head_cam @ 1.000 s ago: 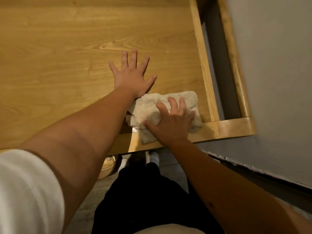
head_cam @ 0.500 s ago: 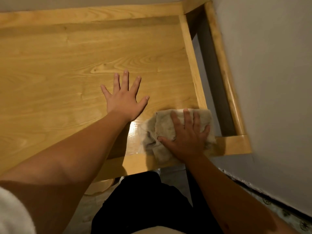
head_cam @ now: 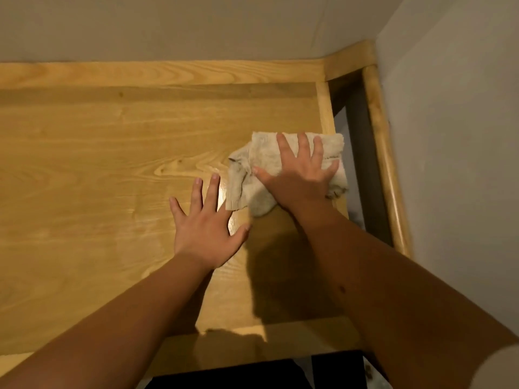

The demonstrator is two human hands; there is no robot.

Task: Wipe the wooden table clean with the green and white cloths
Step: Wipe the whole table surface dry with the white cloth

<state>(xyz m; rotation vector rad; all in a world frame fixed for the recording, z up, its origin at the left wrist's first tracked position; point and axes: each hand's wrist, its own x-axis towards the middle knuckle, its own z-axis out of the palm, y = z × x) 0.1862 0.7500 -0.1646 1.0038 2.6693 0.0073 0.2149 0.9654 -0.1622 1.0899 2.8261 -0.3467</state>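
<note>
Right hand [head_cam: 300, 175] is flat on the white cloth [head_cam: 264, 164], fingers straight and spread, palm pressing it down onto the wooden bench [head_cam: 84, 164]. The cloth sits crumpled at the right side of the bench top, its right edge reaching the raised side rail [head_cam: 325, 108] and hanging a little past it, its far edge peeking out beyond the fingertips. Left hand [head_cam: 205, 223] lies just near and left of it, palm down on the bare wood, fingers splayed wide, holding nothing; its thumb points toward the cloth, close to the cloth's loose near-left corner. The two hands are apart, neither one curled round anything. A shiny patch [head_cam: 230, 217] shows on the wood between left hand and cloth. Beyond the rail there is a dark gap, then an outer wooden rail [head_cam: 384, 164] against the grey wall [head_cam: 449, 136].
</note>
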